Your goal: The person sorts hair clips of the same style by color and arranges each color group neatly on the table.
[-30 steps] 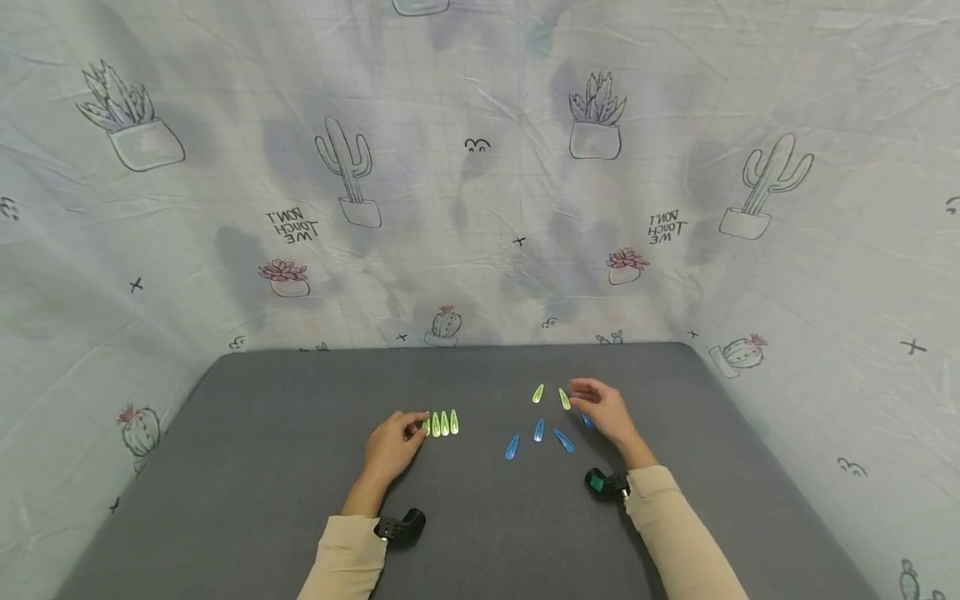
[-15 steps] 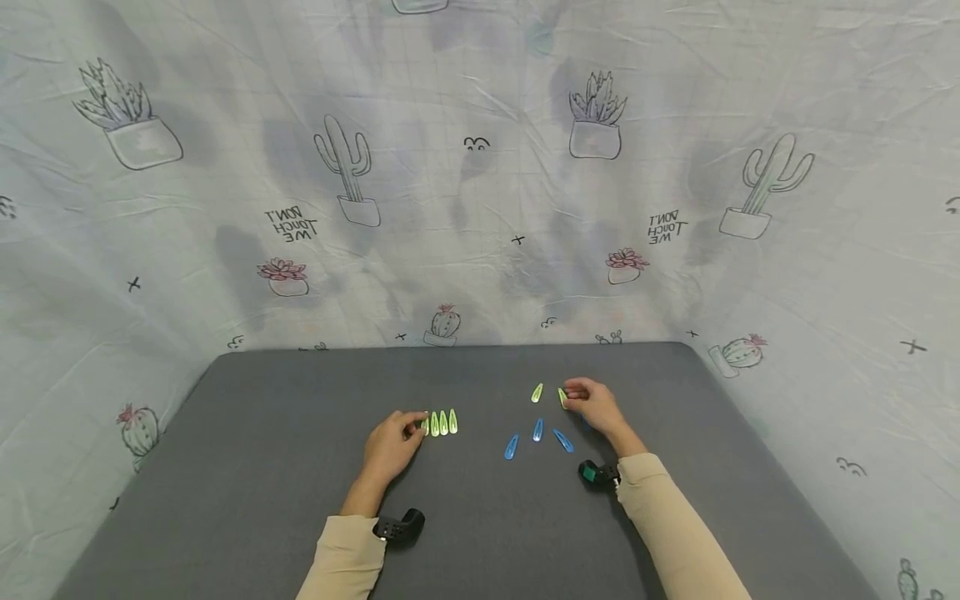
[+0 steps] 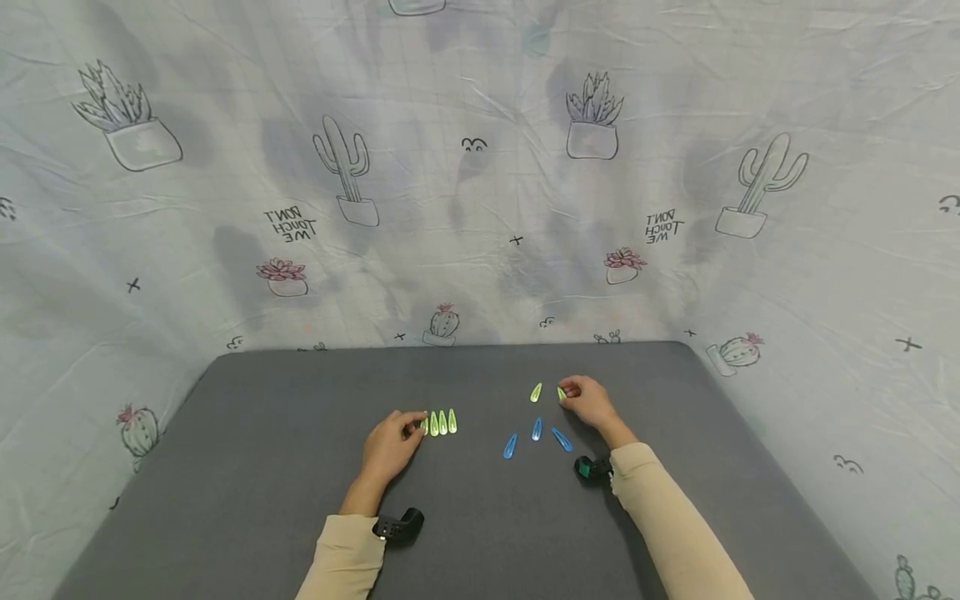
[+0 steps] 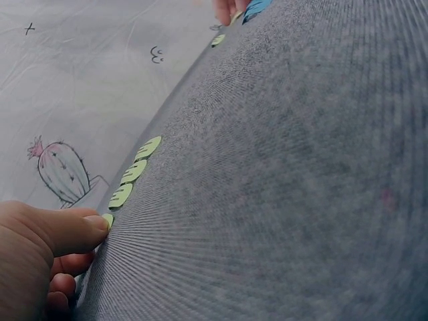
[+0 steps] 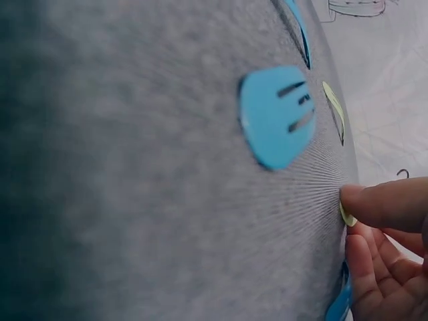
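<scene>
My left hand pinches the end green snap hair clip of a row, its thumb covering part of it. Right beside it in that row lie other green hair clips, upright and parallel. On the right side my right hand pinches another green hair clip between thumb and fingers. To its left is a loose green hair clip. Nearer to me lie blue hair clips, spread at different angles. One more blue hair clip shows below the right hand in the right wrist view; the hand hides it in the head view.
All the clips lie on a grey cloth-covered table. A pale sheet printed with cacti hangs behind the table's far edge and along both sides. Each wrist wears a black camera band.
My right hand has moved slightly left, from beside the green hair clip to gripping it. The left hand has stayed on the end clip of the row.
</scene>
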A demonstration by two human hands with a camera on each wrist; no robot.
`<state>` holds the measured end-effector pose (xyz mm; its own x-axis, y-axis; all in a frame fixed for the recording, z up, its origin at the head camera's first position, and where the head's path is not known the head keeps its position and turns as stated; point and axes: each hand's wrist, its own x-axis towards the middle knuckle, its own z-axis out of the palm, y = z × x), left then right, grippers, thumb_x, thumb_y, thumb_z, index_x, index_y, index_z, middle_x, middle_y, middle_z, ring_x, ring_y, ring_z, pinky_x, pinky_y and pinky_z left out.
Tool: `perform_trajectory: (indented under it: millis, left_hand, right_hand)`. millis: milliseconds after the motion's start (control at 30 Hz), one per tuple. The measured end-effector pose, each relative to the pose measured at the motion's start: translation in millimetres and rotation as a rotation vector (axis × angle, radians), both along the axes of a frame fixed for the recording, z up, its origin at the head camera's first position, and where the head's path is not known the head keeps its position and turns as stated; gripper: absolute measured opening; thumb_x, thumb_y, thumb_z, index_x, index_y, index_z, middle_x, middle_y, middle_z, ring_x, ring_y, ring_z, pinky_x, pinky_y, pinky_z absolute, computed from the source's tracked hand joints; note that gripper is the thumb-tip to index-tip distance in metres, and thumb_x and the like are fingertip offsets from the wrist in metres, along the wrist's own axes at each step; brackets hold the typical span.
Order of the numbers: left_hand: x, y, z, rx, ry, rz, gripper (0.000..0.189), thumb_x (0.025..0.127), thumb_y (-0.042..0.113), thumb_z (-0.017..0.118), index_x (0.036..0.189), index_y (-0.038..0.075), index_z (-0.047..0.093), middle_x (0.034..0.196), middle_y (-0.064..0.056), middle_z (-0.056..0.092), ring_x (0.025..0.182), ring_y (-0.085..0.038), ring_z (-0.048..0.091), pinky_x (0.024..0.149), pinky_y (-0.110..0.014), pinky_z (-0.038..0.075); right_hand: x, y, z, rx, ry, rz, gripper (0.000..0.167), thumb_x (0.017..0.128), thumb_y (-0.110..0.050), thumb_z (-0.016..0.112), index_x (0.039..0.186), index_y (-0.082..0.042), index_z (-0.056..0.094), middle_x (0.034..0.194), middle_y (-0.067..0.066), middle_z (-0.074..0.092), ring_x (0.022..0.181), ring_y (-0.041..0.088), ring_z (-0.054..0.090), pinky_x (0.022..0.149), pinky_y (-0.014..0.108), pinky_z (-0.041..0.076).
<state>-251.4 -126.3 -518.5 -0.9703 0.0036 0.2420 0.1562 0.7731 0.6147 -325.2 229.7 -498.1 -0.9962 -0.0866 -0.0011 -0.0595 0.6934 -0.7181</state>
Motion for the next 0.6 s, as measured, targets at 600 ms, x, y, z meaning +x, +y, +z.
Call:
perform_trajectory:
  millis: [600]
  left_hand:
    - [-1.9, 1.4, 1.9, -0.005, -0.003, 0.006, 0.025, 0.084, 0.020, 0.071, 0.109, 0.017, 0.072, 0.074, 0.006, 0.050, 0.060, -0.008, 0.039, 0.057, -0.027, 0.031]
  right_hand:
    - [-9.1, -2.6, 11.2, 0.050, -0.042, -0.033, 0.025, 0.083, -0.002, 0.067, 0.108, 0.003, 0.068, 0.082, 0.007, 0.064, 0.073, 0.017, 0.056, 0.070, 0.034, 0.046]
